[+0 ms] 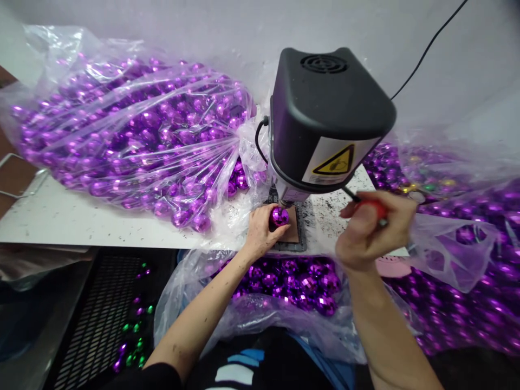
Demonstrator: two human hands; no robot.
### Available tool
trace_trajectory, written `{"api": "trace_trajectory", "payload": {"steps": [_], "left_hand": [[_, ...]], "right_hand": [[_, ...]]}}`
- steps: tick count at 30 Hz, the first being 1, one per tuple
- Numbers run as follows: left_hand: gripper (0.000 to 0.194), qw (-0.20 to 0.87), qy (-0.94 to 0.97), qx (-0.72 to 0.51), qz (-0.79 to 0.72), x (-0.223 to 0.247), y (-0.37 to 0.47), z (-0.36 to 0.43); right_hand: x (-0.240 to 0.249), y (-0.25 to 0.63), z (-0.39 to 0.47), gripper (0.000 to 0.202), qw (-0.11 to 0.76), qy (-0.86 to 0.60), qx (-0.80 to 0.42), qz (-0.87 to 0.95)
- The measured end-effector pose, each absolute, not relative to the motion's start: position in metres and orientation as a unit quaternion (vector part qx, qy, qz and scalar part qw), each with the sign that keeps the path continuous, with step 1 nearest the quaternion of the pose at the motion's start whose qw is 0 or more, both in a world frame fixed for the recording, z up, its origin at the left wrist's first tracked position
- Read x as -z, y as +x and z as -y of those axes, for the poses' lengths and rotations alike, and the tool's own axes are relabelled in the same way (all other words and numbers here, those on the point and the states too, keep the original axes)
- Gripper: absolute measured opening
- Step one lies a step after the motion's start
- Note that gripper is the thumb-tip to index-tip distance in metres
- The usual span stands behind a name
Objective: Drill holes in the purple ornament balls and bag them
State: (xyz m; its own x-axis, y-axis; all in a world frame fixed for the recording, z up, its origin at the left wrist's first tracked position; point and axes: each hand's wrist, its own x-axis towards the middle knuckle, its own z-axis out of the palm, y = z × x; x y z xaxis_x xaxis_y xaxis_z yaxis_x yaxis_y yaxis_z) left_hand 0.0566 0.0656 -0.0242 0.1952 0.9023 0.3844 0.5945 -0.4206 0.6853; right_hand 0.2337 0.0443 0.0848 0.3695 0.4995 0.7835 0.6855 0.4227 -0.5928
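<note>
My left hand (pixel 262 232) is closed around a shiny purple faceted ball (pixel 280 216), gripped between thumb and fingers. The ball sits just under the head of a small black bench drill press (pixel 325 108), over a brown block (pixel 290 232) on its base. My right hand (pixel 374 227), slightly blurred, grips the red knob (pixel 374 208) of the press's lever, to the right of the machine. Just below the base, an open plastic bag (pixel 195 303) in front of me holds many purple balls (pixel 284 281).
A large clear bag of purple balls (pixel 134 130) lies on the white table (pixel 101 216) at the left. More bagged purple balls (pixel 467 309) fill the right side. Dark shavings litter the tabletop. A black mesh crate (pixel 97 319) with green and purple balls stands lower left.
</note>
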Motion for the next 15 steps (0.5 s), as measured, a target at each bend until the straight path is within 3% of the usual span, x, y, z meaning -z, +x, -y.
{"api": "trace_trajectory", "payload": {"steps": [6,10,15], "left_hand": [[0.051,0.232,0.742,-0.419,-0.469,0.021,0.053,-0.065],[0.054,0.285,0.744,-0.422,-0.433,0.012,0.034,-0.037],[0.065,0.325,0.799,-0.294,-0.412,0.001,0.008,0.019]], "right_hand": [[-0.168,0.234,-0.102,0.052,0.595,-0.552,0.089,0.578],[-0.174,0.234,-0.116,0.061,0.591,-0.557,0.105,0.574],[-0.168,0.235,-0.114,0.064,0.597,-0.556,0.087,0.572]]}}
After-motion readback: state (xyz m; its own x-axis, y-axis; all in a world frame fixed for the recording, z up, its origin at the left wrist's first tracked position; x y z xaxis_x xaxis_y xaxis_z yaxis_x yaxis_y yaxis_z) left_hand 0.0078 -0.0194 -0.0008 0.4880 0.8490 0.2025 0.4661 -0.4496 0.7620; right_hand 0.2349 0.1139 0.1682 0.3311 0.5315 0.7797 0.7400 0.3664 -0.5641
